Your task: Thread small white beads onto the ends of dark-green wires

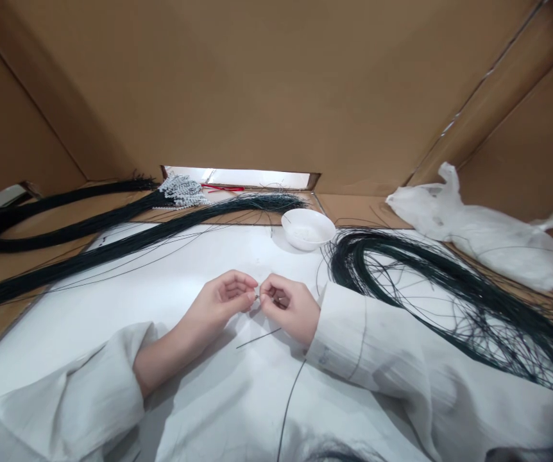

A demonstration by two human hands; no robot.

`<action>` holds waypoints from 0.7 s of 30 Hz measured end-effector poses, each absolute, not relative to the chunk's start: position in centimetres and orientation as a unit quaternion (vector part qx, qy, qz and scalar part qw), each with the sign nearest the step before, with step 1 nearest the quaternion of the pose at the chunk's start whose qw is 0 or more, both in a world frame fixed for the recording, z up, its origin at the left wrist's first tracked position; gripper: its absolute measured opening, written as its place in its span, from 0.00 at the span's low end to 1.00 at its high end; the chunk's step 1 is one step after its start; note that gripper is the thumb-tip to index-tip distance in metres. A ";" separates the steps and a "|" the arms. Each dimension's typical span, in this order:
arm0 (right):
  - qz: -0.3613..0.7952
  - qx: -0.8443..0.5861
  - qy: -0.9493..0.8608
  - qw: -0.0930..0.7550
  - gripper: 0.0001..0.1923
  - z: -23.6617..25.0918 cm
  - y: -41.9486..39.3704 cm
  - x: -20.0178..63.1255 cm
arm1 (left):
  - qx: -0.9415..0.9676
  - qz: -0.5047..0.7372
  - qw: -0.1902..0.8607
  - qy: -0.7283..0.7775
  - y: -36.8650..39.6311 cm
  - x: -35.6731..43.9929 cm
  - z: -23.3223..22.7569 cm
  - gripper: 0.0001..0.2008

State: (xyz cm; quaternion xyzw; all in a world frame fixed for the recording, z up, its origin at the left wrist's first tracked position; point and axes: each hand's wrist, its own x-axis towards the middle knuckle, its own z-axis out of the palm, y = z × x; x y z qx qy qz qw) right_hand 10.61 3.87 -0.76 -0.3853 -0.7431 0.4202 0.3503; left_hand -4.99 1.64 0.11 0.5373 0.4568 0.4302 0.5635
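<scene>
- Left hand [223, 296] and right hand [287, 303] meet fingertip to fingertip over the white sheet [127, 289], both curled inward, wrists resting on the surface.
- Between them a small bead [256, 297] (too tiny to tell its make) is pinched; left fingers are closed on it, thumb against forefinger.
- Right fingers are clenched round a thin dark wire [290, 391], which runs from the hand down past the white sleeve [377, 346] toward the lower edge. A second short wire end [258, 338] sticks out just below the right hand.
- White bowl [308, 228] stands just beyond the hands, on the far edge of the sheet.
- Loose tangle of dark wires [450, 301] lies to the right, partly over the sleeve.
- Long straight bundle of wires [127, 247] lies to the left, running diagonally; a looped bundle [40, 224] sits farther back on the cardboard.
- Cluster of white beaded stems [183, 191] near the back slot.
- Plastic bag [488, 240] at far right, against the cardboard wall [276, 83].
</scene>
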 end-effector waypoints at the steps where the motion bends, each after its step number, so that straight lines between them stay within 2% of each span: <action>1: 0.418 -0.388 -0.744 0.350 0.03 -0.8 3.9 10.6 | 0.540 0.432 0.560 0.456 1.6 -5.0 0.0 0.08; 11: 0.415 -0.385 -0.751 0.340 0.03 -1.0 4.0 10.6 | 0.560 0.436 0.538 0.455 1.8 -5.2 -0.6 0.09; 21: 0.419 -0.384 -0.750 0.339 0.02 -1.1 4.1 10.7 | 0.659 0.412 0.436 0.455 1.5 -5.4 -0.4 0.06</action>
